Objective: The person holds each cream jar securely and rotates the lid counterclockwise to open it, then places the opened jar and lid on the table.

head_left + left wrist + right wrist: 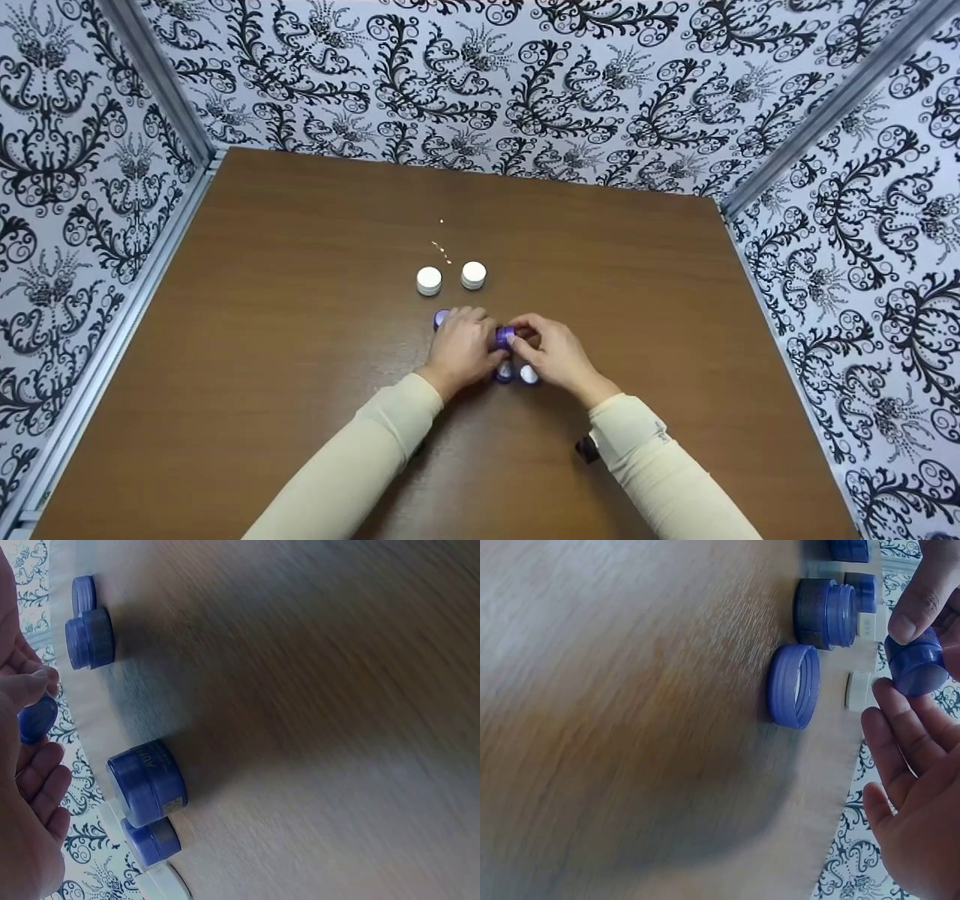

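Observation:
Between the two hands is a small blue-purple jar (504,337), raised above the table. From its left side my left hand (466,343) grips it, and my right hand (551,351) pinches it at the right with thumb and fingertips. The right wrist view shows the jar (916,664) tilted. Below the hands stands an uncapped purple jar (825,613) with a bare threaded neck. Beside it a purple ring-shaped lid (795,686) rests on its edge. Another purple jar (441,319) is partly hidden behind my left hand.
Two white-topped jars (429,280) stand farther back on the brown table (300,262). Small pale specks (441,250) are beyond them. A patterned wall (480,90) encloses the back and sides. A dark object (587,449) shows beside the right sleeve.

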The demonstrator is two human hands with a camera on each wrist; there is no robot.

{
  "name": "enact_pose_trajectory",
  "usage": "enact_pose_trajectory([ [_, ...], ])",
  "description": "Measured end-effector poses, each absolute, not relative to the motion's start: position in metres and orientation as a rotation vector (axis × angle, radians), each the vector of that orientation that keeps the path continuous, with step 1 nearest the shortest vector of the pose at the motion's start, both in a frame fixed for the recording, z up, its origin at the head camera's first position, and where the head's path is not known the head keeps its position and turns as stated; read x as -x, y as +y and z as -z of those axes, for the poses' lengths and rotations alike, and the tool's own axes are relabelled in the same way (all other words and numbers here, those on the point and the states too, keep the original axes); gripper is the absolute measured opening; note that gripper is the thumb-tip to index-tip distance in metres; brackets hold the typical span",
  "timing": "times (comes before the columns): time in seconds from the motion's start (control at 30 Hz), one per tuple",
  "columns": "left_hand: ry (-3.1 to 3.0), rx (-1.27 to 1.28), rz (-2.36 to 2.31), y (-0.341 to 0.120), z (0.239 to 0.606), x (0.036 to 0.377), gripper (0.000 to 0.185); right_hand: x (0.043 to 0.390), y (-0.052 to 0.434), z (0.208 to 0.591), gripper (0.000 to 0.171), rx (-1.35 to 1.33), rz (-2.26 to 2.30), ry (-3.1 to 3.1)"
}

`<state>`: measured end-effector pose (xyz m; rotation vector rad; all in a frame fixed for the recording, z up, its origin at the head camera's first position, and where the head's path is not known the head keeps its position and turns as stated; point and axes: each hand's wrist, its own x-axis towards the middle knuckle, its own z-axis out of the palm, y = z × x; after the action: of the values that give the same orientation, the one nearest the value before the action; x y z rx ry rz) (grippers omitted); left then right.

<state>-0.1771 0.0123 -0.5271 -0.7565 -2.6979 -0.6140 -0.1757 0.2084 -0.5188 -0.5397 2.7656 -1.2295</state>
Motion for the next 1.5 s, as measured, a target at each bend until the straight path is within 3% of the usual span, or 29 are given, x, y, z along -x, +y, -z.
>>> enact_pose_trajectory([
  [1.5,-2.691,0.765,0.579,0.0126,0.526,0.1764,0.035,0.1733,0.209,0.5186,0.024,0.524,1.255,2.767],
])
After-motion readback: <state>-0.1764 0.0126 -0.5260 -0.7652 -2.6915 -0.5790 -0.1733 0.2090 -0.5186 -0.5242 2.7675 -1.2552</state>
